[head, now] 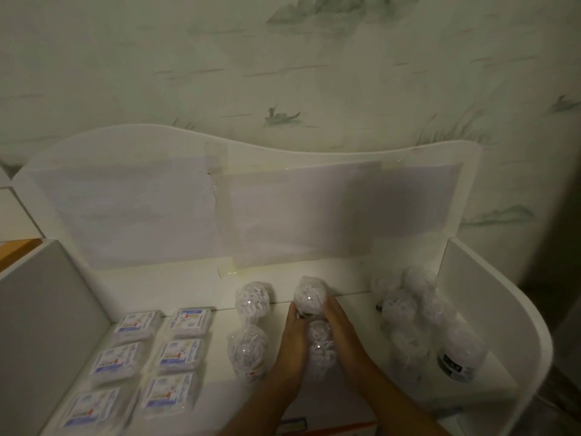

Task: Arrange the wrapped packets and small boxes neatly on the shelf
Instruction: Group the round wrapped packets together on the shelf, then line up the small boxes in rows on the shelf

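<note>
On the white shelf (pixel 352 313), several small flat boxes (pixel 179 354) with blue and red labels lie in two neat columns at the left. Two clear wrapped packets (pixel 253 300) of white pieces lie in a column beside them. My left hand (pixel 290 347) and my right hand (pixel 341 335) press from both sides on two more packets: a far one (pixel 309 295) and a near one (pixel 320 344) between my palms. A loose heap of several packets (pixel 418 322) lies at the right end.
A tall back panel (pixel 283 199) with taped paper sheets closes the rear. Side walls stand at the left (pixel 41 325) and right (pixel 490 309). An orange edge (pixel 19 250) shows beyond the left wall. Patterned wallpaper is behind.
</note>
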The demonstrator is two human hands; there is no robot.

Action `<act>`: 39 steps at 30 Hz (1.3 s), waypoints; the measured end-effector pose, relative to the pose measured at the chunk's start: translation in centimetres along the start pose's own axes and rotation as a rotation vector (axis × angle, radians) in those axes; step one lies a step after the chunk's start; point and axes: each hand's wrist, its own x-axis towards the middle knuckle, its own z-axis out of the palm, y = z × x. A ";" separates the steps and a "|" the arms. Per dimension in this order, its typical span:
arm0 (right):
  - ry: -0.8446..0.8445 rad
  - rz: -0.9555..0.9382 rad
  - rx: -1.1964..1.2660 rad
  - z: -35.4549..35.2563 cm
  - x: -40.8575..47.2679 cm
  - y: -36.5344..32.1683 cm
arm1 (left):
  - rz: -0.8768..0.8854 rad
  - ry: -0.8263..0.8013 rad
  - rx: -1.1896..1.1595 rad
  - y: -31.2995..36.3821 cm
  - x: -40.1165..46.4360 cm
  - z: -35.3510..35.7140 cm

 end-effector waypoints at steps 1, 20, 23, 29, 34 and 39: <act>0.011 -0.001 -0.005 0.2 0.3 0.2 | 0.011 -0.005 -0.004 0.0 0.0 -0.2; 0.117 -0.014 -0.214 0.5 -0.2 -2.9 | -0.008 -0.001 0.382 4.3 0.0 -1.7; 0.184 -0.216 -0.405 -0.2 0.2 -5.7 | 0.162 -0.052 0.549 7.5 -0.2 -1.6; 0.018 -0.591 -0.818 2.6 2.1 -12.7 | 0.576 -0.172 1.212 14.7 -1.0 -8.1; -0.162 -0.672 -0.984 8.4 2.0 -14.5 | 0.428 0.004 1.428 17.1 -1.4 -18.0; -0.262 -0.601 -0.932 15.7 0.9 -11.9 | 0.284 0.122 1.340 14.9 -2.1 -26.3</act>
